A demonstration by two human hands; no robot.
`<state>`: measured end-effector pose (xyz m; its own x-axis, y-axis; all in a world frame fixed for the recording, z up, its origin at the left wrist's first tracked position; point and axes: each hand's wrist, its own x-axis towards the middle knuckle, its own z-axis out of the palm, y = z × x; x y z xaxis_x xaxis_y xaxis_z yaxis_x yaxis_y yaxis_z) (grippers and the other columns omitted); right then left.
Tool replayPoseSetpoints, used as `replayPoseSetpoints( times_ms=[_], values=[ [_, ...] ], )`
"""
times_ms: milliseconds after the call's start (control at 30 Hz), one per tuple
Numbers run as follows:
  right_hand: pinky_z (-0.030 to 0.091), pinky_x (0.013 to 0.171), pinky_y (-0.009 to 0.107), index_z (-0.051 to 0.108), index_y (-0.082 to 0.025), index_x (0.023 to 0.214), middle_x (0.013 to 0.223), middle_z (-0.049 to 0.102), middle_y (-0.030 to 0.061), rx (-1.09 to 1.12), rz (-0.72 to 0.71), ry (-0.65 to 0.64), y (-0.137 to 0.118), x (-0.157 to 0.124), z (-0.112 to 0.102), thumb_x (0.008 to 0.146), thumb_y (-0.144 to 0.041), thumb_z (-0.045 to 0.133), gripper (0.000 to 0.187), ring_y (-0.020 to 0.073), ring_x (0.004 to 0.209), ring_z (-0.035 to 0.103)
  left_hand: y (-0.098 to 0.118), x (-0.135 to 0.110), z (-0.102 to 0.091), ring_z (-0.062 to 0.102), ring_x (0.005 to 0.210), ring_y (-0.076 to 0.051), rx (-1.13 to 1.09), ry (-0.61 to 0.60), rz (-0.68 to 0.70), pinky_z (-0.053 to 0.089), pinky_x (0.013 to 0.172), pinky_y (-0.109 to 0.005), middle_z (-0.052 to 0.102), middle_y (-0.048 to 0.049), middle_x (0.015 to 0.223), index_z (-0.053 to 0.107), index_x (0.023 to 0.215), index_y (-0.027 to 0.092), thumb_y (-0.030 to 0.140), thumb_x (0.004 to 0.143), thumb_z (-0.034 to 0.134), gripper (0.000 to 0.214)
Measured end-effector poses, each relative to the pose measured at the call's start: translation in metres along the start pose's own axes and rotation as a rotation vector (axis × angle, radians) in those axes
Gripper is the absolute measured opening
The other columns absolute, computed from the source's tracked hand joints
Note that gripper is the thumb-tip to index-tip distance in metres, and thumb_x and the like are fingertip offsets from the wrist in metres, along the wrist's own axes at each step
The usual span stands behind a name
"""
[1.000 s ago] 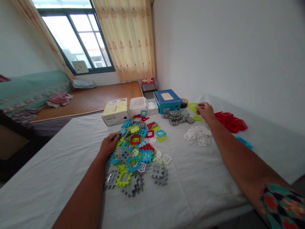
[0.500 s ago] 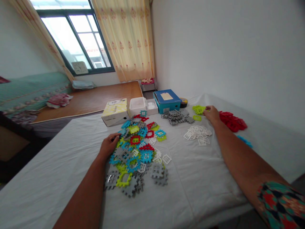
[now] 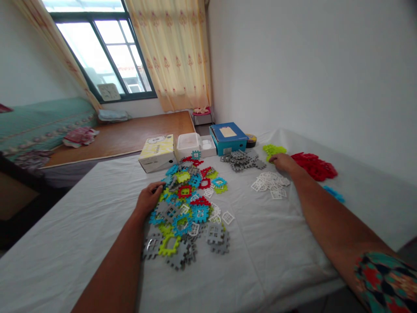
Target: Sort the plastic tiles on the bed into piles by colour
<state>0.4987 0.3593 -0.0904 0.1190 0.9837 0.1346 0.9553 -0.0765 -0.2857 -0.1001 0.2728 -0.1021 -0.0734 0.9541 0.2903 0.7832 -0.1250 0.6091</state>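
Note:
My left hand (image 3: 150, 198) rests at the left edge of a mixed heap of plastic interlocking building pieces (image 3: 184, 191), its fingers loosely bent and apart. The heap holds blue, grey, red, lime-green and white pieces, many with window-like cutouts. At the far right of the table, my right hand (image 3: 284, 162) has its fingertips closed on a lime-green building piece at the near side of a lime-green pile (image 3: 273, 150); the fingers partly hide that piece. Right of this hand lies a pile of red pieces (image 3: 314, 166), and white window-shaped pieces (image 3: 271, 184) lie just in front of it.
A grey pile (image 3: 241, 160) sits left of the lime-green one. Blue pieces (image 3: 334, 194) lie near the wall. Along the back stand a yellow-white box (image 3: 158, 153), a white container (image 3: 189, 143), a blue box (image 3: 228, 137) and a roll of tape (image 3: 251, 140). White cloth covers the table.
My right hand has shifted left and toward me, from the lime-green pile's right side to the loose lime-green piece at its near side. My left hand stays put.

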Motion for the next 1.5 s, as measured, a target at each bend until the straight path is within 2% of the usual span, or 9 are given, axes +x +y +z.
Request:
replayPoseSetpoints(
  times_ms=[200,333,467,567,700,800,933,1167,1500],
  values=[
    [0.046,0.093,0.033,0.074,-0.017,0.105,0.112,0.071,0.0112,-0.026,-0.025,0.063,-0.009,-0.005,-0.008,0.078,-0.013,0.051,0.036,0.0242,0.104,0.064,-0.001,0.001,0.0,0.065,0.102,-0.023,0.02,-0.003,-0.001,0.048,0.097,-0.035,0.071,-0.0054,0.111,0.071,0.105,0.019,0.048,0.079,0.048,0.045],
    [0.049,0.083,0.029,0.074,-0.018,0.101,0.103,0.073,0.0066,0.183,-0.121,0.196,-0.04,-0.008,-0.02,0.081,-0.017,0.046,0.034,0.0182,0.088,0.066,0.0,0.0,0.0,0.065,0.101,-0.023,0.022,-0.013,-0.006,0.048,0.096,-0.036,0.071,-0.0054,0.112,0.071,0.106,0.02,0.047,0.08,0.047,0.044],
    [0.049,0.064,0.025,0.072,-0.019,0.101,0.089,0.073,0.0038,0.464,-0.452,-0.135,-0.101,-0.036,-0.02,0.085,-0.03,0.052,0.028,0.0142,0.068,0.063,0.0,0.0,0.0,0.065,0.102,-0.024,0.024,-0.011,0.001,0.048,0.096,-0.036,0.071,-0.0065,0.111,0.071,0.107,0.018,0.047,0.081,0.047,0.045],
    [0.049,0.07,0.025,0.071,-0.021,0.101,0.092,0.072,0.0026,0.498,-0.806,-0.409,-0.15,-0.07,-0.009,0.085,-0.033,0.058,0.024,0.0144,0.075,0.064,-0.001,0.0,0.001,0.065,0.103,-0.024,0.019,-0.01,-0.007,0.048,0.096,-0.035,0.071,-0.0064,0.111,0.07,0.108,0.018,0.047,0.081,0.047,0.046],
    [0.046,0.084,0.033,0.069,-0.018,0.105,0.101,0.068,0.009,0.306,-1.03,-0.314,-0.189,-0.103,0.016,0.083,-0.031,0.066,0.026,0.0195,0.09,0.06,-0.001,0.0,0.001,0.065,0.104,-0.024,0.026,-0.001,0.003,0.048,0.096,-0.035,0.072,-0.0054,0.11,0.071,0.107,0.019,0.046,0.08,0.048,0.045],
    [0.042,0.089,0.039,0.068,-0.015,0.099,0.102,0.066,0.0126,0.141,-0.998,-0.127,-0.199,-0.112,0.032,0.082,-0.034,0.069,0.025,0.0236,0.097,0.055,-0.002,0.001,0.001,0.066,0.103,-0.023,0.021,-0.003,0.006,0.049,0.097,-0.034,0.072,-0.0052,0.11,0.071,0.106,0.02,0.047,0.08,0.048,0.044],
    [0.041,0.086,0.037,0.066,-0.015,0.088,0.094,0.064,0.0113,0.058,-0.909,-0.035,-0.206,-0.116,0.042,0.084,-0.035,0.066,0.021,0.0234,0.093,0.052,-0.003,0.001,0.001,0.066,0.102,-0.023,0.025,0.0,0.009,0.049,0.096,-0.034,0.072,-0.0043,0.109,0.072,0.105,0.021,0.047,0.08,0.048,0.043],
    [0.041,0.074,0.027,0.06,-0.016,0.078,0.082,0.062,0.0064,0.155,-0.92,0.023,-0.21,-0.124,0.032,0.082,-0.021,0.061,0.006,0.0176,0.081,0.054,-0.004,0.002,0.002,0.066,0.102,-0.024,0.02,0.023,0.018,0.051,0.094,-0.034,0.073,-0.0049,0.107,0.072,0.103,0.02,0.047,0.079,0.048,0.044],
    [0.032,0.057,0.022,0.064,-0.016,0.076,0.067,0.066,0.0025,0.307,-0.602,-0.055,-0.185,-0.092,0.016,0.087,-0.032,0.055,0.021,0.0115,0.059,0.055,-0.002,0.001,0.001,0.066,0.101,-0.023,0.012,0.019,0.021,0.05,0.094,-0.034,0.073,-0.0044,0.107,0.072,0.102,0.021,0.047,0.079,0.049,0.042]
  ],
)
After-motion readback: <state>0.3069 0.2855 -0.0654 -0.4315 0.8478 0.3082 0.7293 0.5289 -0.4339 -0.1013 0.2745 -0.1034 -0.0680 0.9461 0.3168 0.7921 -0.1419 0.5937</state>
